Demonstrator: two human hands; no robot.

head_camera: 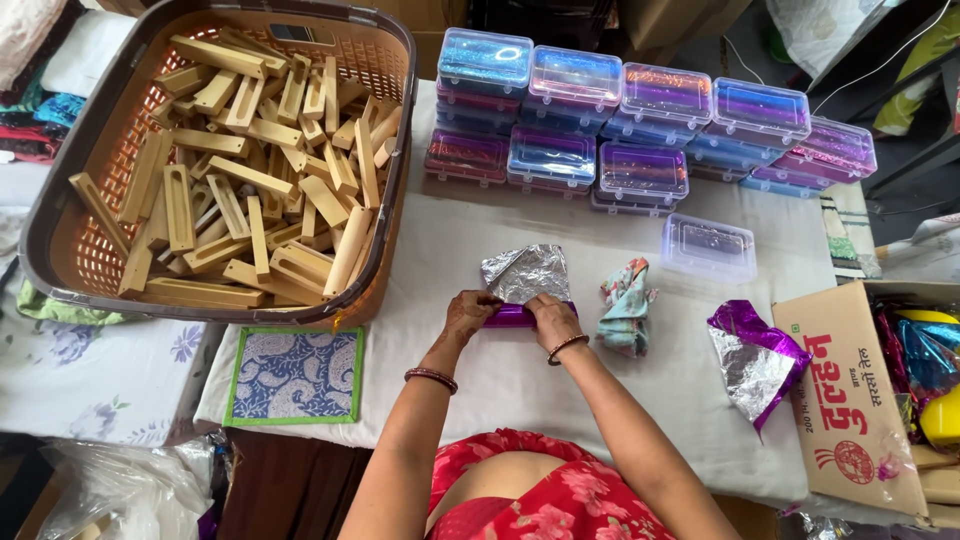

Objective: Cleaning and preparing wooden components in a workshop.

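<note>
A person in a red flowered top sits at a table covered by a white cloth (pixel 560 400), both hands on a small foil-wrapped bar (pixel 515 316); take that bar as the landmark. It lies on the cloth straight ahead of the person, its long axis running left to right, purple foil along the near edge and a silver foil flap (pixel 527 271) standing open on the far side. The left hand (pixel 468 312) grips the bar's left end, fingers curled and pressed together on the foil; the right hand (pixel 551 318) holds the right end, fingers bent down and pinching the foil there; both hands touch the bar and neither is nearer than the other; the loose flap lies just beyond the fingertips, away from the body. Just right of the bar sits a bunched patterned rag (pixel 626 305); further right a crumpled purple and silver foil sheet (pixel 755 360), then a cardboard box (pixel 850 400) at the table's edge. Beyond the bar, stacks of clear plastic cases (pixel 640 125) with purple contents stand in rows, one single case (pixel 709 246) nearer. Far left of the bar a brown basket (pixel 60 240) holds many wooden blocks (pixel 250 170); near left, a green-bordered mat (pixel 295 375).
</note>
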